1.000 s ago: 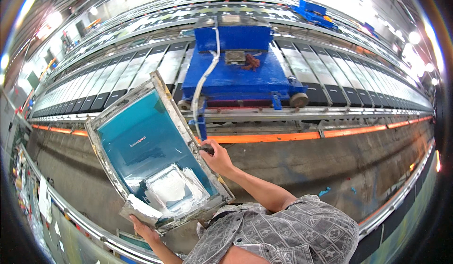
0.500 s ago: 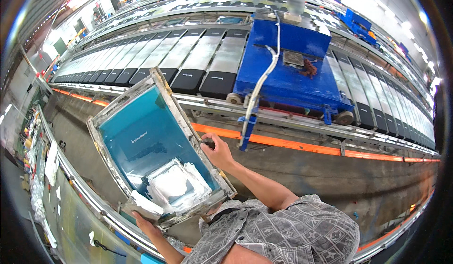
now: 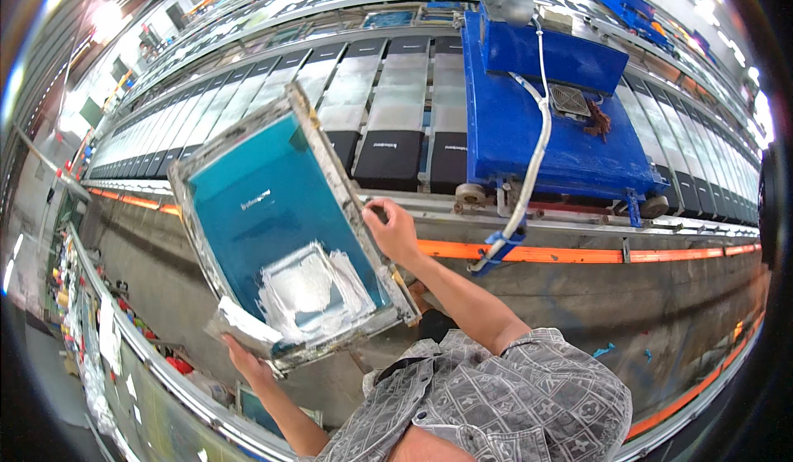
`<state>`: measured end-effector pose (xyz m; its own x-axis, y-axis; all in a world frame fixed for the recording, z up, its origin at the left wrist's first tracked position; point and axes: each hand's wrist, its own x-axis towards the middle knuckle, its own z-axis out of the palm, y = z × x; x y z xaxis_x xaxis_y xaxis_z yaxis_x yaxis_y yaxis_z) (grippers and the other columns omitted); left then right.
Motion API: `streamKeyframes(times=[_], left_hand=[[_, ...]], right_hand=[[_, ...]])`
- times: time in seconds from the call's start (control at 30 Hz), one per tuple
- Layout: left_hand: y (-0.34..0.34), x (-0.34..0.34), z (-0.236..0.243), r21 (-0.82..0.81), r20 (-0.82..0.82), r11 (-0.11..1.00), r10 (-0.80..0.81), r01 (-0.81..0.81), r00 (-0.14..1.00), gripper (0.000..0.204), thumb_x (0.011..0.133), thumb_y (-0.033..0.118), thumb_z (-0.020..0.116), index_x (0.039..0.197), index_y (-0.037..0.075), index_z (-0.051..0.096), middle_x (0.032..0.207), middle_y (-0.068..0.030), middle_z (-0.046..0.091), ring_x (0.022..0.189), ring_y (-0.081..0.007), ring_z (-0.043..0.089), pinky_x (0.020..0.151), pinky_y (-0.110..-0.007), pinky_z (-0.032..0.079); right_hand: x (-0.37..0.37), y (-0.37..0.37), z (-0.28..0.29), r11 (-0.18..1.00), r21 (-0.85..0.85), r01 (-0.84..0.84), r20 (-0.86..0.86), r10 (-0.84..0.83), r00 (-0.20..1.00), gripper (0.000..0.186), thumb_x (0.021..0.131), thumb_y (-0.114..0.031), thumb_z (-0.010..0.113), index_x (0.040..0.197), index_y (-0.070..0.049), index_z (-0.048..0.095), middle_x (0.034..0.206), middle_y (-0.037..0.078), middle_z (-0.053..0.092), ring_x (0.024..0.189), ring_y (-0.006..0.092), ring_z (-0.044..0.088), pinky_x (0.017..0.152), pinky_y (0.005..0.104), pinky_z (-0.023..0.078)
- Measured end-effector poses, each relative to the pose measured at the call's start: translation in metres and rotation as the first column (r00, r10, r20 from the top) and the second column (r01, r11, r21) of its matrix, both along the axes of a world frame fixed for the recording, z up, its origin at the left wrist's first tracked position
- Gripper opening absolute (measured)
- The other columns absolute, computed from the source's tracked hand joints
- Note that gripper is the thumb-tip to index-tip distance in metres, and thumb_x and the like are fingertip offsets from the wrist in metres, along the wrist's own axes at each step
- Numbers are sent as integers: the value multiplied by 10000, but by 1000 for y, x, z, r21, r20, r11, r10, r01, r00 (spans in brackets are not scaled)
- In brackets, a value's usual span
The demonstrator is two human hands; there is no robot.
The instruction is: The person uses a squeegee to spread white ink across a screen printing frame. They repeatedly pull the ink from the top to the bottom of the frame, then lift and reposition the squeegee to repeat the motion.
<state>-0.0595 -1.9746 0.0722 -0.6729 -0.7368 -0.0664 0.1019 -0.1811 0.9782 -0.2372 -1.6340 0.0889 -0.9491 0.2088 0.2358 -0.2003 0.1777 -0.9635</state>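
Note:
I carry a silk-screen printing frame (image 3: 325,169) with a blue-green mesh, tilted before me at the left. White ink (image 3: 301,289) lies thick on its lower mesh, with a square smeared outline. My right hand (image 3: 391,229) is closed on the frame's right rail, fingers curled over the edge. Low on the left, my left hand (image 3: 246,361) is closed on a flat squeegee (image 3: 239,323) coated in white ink, against the frame's lower left corner. Whether the left fingers also bear the frame is hidden.
Beyond the frame runs a long printing table with a row of black-ended pallets (image 3: 392,155). A blue wheeled machine (image 3: 562,148) with a pale hose (image 3: 533,165) rides its rail. An orange rail (image 3: 529,253) runs below. A cluttered bench (image 3: 165,412) stands at the left.
The frame, squeegee and both hands have shifted slightly up and right in view. The blue machine now appears farther right as the view has moved. Both grips stay the same.

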Motion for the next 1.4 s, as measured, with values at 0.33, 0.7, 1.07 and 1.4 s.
streamKeyframes(times=[0.33,0.7,1.07,1.4], left_hand=[[32,-310,19,-203,-63,833,-535,514,842,725,890,512,596,1384,16,408,1359,-92,484,1210,-221,475,1007,-351,372],[102,-463,-70,480,-76,569,-731,668,678,673,907,578,511,1385,111,435,1352,-27,503,1203,-197,492,1004,-345,386],[96,-467,-98,421,-7,637,-709,646,705,621,933,505,526,1343,41,466,1311,-50,535,1156,-202,522,997,-359,393],[87,-444,-50,265,253,777,-627,570,737,805,846,605,592,1430,101,362,1436,-50,408,1301,-224,387,1068,-398,312]], right_hand=[[-184,103,11,913,104,394,35,-399,916,300,824,-304,621,930,-28,676,931,158,684,901,284,659,802,345,494],[-236,183,-75,733,309,606,7,-639,770,248,813,-253,650,893,-19,672,884,107,681,852,210,639,770,322,464],[-233,169,-96,727,286,624,106,-671,734,315,796,-340,641,917,-50,665,892,168,682,870,315,664,773,370,498],[-236,157,-89,815,93,572,312,-570,760,309,789,-293,648,956,-35,624,700,166,643,640,260,667,611,335,501]])
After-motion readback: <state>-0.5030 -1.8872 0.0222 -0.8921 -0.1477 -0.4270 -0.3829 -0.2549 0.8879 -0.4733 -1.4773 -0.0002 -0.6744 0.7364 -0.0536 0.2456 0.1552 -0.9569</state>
